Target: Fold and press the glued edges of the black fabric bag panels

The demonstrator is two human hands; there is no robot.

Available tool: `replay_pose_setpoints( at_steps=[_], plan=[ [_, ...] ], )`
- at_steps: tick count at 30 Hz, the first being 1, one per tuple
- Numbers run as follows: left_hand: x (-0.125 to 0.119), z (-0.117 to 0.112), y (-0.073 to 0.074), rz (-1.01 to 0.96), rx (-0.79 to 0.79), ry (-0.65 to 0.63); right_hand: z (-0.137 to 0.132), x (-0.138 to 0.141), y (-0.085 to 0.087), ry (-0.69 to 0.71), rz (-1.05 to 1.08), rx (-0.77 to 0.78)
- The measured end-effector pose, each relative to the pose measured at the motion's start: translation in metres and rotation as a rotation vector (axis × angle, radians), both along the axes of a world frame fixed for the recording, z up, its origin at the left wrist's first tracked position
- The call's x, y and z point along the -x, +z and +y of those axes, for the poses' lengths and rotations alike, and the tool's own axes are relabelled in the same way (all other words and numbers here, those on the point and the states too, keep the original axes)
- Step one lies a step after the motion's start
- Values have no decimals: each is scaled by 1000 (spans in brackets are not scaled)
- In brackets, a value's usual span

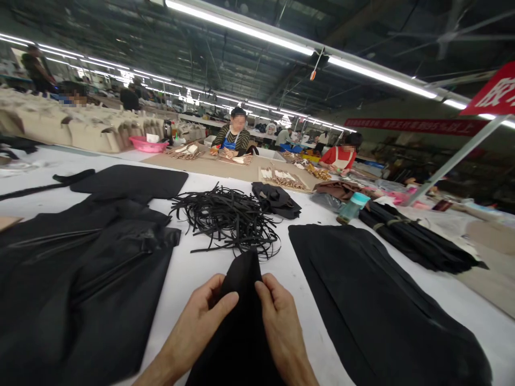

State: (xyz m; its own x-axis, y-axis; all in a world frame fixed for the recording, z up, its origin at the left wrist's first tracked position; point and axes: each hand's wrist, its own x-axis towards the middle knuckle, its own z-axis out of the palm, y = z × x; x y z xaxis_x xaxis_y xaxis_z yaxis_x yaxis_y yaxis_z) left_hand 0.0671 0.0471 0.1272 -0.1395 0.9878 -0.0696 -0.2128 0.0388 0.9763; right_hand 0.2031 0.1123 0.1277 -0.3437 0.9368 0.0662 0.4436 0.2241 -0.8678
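A black piece of fabric lies on the white table right in front of me, its narrow end pointing away. My left hand pinches its left edge between thumb and fingers. My right hand grips its right edge the same way. Just beyond the fabric's tip sits a tangled heap of thin black strips.
Stacks of black fabric lie at the left and right. A teal-capped bottle and a rolled black bundle are at the right. Two seated people work across the table, one in stripes, one in red.
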Motion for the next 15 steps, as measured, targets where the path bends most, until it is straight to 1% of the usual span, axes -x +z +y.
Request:
replay_pose_setpoints(
  at_steps=[3, 6, 9, 11, 13, 15],
  plan=[
    [-3, 1, 0, 58, 60, 76, -4, 3, -3, -5, -115, -107],
    [-3, 0, -3, 135, 122, 178, -2, -3, -8, -37, -254, -233],
    [5, -4, -6, 162, 107, 225, 10, -22, -13, -116, -450, -437],
    [13, -7, -6, 188, 93, 252, 21, -40, -14, -175, -569, -533],
    [26, -11, -6, 235, 95, 313, 32, -58, -13, -228, -644, -545],
    [42, -16, -7, 277, 116, 383, 42, -76, -10, -297, -668, -507]
  ],
)
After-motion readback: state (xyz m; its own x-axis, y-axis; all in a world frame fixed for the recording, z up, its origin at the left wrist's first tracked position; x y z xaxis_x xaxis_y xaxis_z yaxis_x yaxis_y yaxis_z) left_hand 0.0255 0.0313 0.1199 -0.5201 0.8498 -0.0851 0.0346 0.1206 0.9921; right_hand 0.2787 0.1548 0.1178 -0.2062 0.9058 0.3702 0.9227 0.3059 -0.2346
